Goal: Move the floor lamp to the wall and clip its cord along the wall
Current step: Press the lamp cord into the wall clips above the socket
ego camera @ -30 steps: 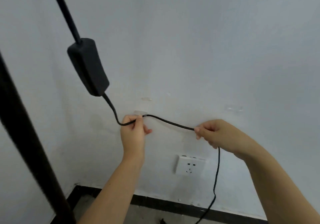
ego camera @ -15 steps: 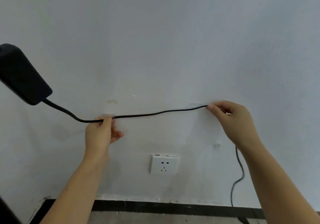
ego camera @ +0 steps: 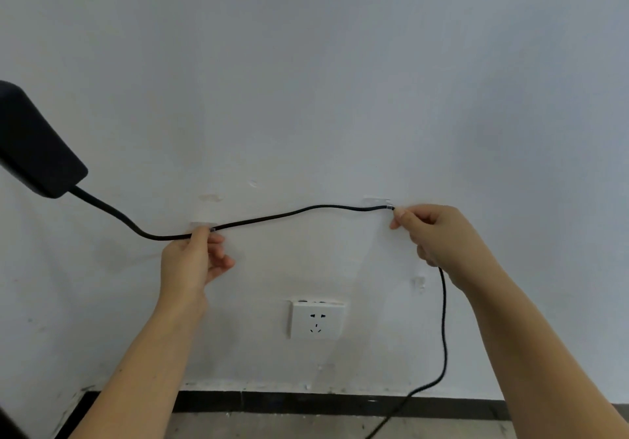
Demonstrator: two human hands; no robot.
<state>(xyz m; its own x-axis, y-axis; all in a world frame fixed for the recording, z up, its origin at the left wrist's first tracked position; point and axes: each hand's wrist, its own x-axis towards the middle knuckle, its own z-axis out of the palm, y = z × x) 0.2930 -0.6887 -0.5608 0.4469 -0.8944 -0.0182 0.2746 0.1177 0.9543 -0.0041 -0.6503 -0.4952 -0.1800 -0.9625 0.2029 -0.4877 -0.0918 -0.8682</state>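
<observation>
A thin black cord (ego camera: 289, 214) runs across the white wall (ego camera: 306, 81) from a black inline box (ego camera: 30, 146) at the left edge. My left hand (ego camera: 195, 258) pinches the cord at a clear clip (ego camera: 203, 225) stuck on the wall. My right hand (ego camera: 439, 234) pinches the cord at a second clear clip (ego camera: 377, 200), further right and slightly higher. Beyond my right hand the cord hangs down to the floor. The lamp's pole shows only as a dark sliver at the bottom left corner.
A white wall socket (ego camera: 317, 319) sits below the cord, between my hands. A small clear clip (ego camera: 419, 283) is stuck on the wall under my right hand. A black skirting strip (ego camera: 306, 401) runs along the wall's foot above a grey floor (ego camera: 272, 426).
My view has swung right, so the lamp pole has left the frame. My right hand has carried the cord up and right to the second clip, pulling the span straighter. My left hand stays at its clip.
</observation>
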